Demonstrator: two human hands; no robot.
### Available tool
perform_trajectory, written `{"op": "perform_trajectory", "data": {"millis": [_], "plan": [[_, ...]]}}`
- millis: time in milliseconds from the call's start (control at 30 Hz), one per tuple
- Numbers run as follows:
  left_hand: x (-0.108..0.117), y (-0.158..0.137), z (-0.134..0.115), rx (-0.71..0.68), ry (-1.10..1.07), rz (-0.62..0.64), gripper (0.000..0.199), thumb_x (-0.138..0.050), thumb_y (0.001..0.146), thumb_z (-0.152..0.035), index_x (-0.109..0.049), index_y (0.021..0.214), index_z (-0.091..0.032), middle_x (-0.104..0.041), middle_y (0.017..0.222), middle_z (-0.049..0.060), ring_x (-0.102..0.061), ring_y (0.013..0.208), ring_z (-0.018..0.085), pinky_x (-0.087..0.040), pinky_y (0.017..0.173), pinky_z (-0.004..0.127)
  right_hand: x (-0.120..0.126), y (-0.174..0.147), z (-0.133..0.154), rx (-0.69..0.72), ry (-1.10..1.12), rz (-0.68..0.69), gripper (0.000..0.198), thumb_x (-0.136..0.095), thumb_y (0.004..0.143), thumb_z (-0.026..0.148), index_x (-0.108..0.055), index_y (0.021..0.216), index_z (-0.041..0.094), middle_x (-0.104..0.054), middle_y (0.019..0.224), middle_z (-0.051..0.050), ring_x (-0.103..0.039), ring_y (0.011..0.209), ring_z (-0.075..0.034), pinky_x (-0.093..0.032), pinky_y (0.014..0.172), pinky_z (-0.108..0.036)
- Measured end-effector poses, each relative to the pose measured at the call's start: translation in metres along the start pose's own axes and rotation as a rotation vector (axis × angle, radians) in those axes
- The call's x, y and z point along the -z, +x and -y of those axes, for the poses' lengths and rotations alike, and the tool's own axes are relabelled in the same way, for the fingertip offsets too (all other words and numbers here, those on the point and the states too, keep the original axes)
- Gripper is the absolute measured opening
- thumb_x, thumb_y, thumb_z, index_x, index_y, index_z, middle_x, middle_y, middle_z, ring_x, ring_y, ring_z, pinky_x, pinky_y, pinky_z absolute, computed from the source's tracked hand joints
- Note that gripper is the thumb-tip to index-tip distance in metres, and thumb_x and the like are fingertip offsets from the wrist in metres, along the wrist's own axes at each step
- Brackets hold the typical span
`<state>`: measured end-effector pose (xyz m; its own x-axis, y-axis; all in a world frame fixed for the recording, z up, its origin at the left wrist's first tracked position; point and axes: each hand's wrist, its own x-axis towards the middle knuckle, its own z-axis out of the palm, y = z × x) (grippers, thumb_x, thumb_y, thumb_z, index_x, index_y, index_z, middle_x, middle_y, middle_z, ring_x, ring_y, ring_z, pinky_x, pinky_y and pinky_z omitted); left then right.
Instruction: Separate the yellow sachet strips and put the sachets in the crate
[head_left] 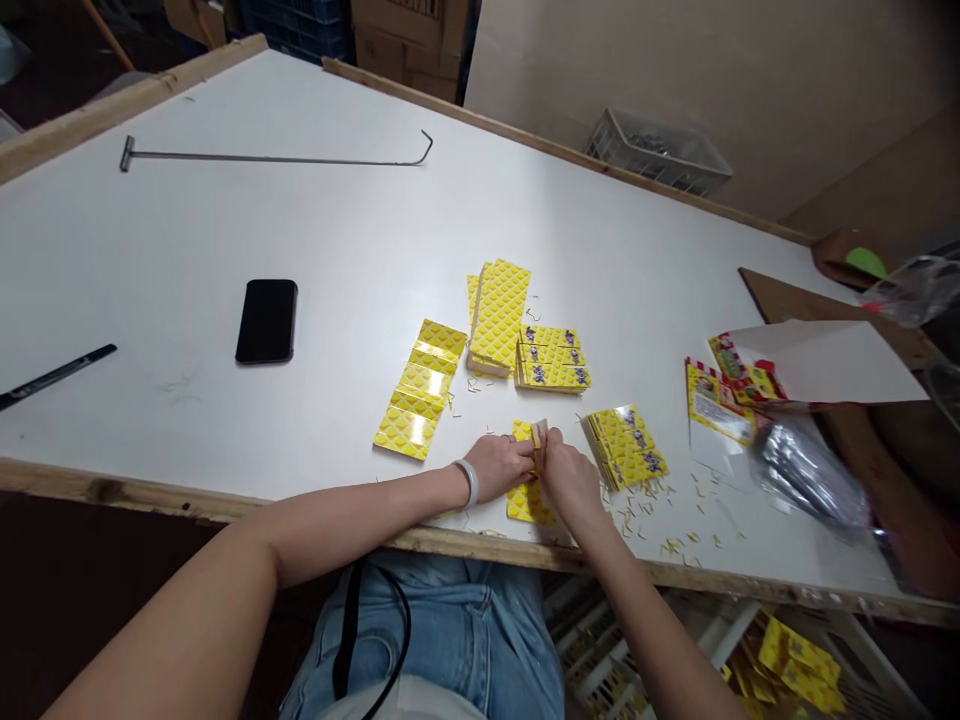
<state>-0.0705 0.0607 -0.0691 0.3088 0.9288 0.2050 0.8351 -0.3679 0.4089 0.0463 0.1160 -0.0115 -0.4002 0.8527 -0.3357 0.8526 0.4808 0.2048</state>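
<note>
Below, a white crate [739,636] holds yellow cards [799,658].

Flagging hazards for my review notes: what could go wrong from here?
The right hand, at work on the yellow card with the left hand, could bump the printed stack beside it and skew it. Loose scraps near that stack might also get caught between pieces.
</note>
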Motion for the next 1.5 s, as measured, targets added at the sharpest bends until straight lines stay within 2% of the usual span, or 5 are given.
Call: {"op": "perform_trajectory", "data": {"millis": [300,500,733,967,1500], "plan": [[0.003,-0.003,0.003,-0.080,-0.049,0.036,0.017,-0.050,0.086,-0.026,-0.066,0.086,-0.018,-0.062,0.096,0.004,-0.059,0.086,0.017,-0.046,0.072,0.029,-0.004,-0.012,0.011,-0.053,0.080,-0.034,0.025,-0.022,0.096,0.023,-0.044,0.101,0.014,-0.064,0.074,-0.012,-0.066,0.069,-0.024,-0.038,0.057,-0.028],[0.006,-0.005,0.000,-0.012,-0.039,0.019,0.019,-0.048,0.088,-0.029,-0.064,0.088,-0.021,-0.060,0.092,0.003,-0.058,0.080,0.016,-0.045,0.063,0.028,-0.013,-0.030,-0.018,0.108,0.667,-0.071,0.033,-0.041,0.088,0.040,-0.039,0.110,0.014,-0.062,0.081,-0.008,-0.062,0.071,-0.020,-0.045,0.060,-0.029],[0.006,-0.006,-0.002,-0.011,-0.049,0.008,0.022,-0.044,0.090,-0.031,-0.063,0.086,-0.021,-0.057,0.089,0.003,-0.057,0.077,0.014,-0.045,0.066,0.026,-0.047,-0.064,-0.012,-0.117,1.151,-0.351,0.049,-0.063,0.072,0.041,-0.042,0.109,0.017,-0.061,0.100,-0.010,-0.062,0.090,-0.020,-0.051,0.078,-0.034],[0.009,-0.005,-0.006,0.039,-0.039,0.033,0.021,-0.046,0.089,-0.031,-0.064,0.085,-0.020,-0.057,0.087,0.003,-0.056,0.079,0.014,-0.045,0.066,0.025,-0.057,-0.073,-0.011,-0.233,1.190,-0.379,0.031,-0.060,0.076,0.043,-0.054,0.089,0.016,-0.064,0.082,-0.007,-0.061,0.076,-0.019,-0.050,0.071,-0.032],[0.020,-0.006,-0.011,0.056,-0.155,0.066,0.026,-0.041,0.092,-0.026,-0.065,0.084,-0.020,-0.059,0.090,0.003,-0.056,0.081,0.015,-0.047,0.070,0.026,-0.044,-0.072,-0.008,-0.006,0.626,-0.383,0.020,-0.036,0.091,0.017,-0.055,0.084,0.017,-0.061,0.078,-0.006,-0.055,0.075,-0.018,-0.038,0.068,-0.026]]}}
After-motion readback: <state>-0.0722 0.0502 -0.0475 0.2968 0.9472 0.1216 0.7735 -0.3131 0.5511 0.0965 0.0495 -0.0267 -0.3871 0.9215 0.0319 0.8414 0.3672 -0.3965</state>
